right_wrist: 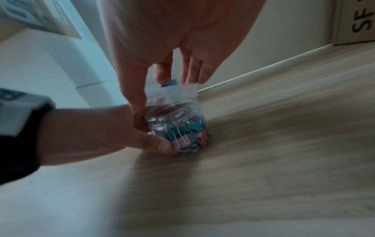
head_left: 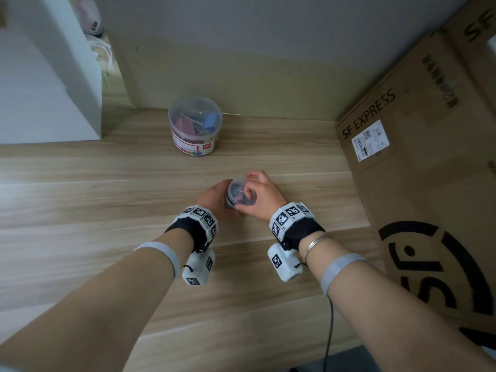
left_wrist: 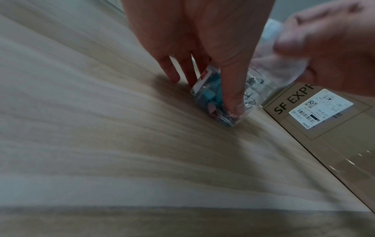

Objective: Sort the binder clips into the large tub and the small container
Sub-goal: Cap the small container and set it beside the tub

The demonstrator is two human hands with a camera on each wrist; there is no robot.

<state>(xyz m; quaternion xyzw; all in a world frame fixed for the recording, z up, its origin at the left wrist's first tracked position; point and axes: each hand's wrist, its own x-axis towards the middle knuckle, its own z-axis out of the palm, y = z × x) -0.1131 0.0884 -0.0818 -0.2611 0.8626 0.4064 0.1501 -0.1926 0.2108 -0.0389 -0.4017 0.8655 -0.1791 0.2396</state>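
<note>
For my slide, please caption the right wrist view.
Both hands close the small clear plastic container of pastel binder clips.

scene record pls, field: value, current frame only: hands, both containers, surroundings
left hand: grips the small container by its side, on the table
right hand: grips the clear lid on top of the small container
small container contents: small pink and blue binder clips
large tub: lid on, upright near the wall, untouched, larger clips inside
cardboard box: right of the hands, printed SF EXPRESS
</note>
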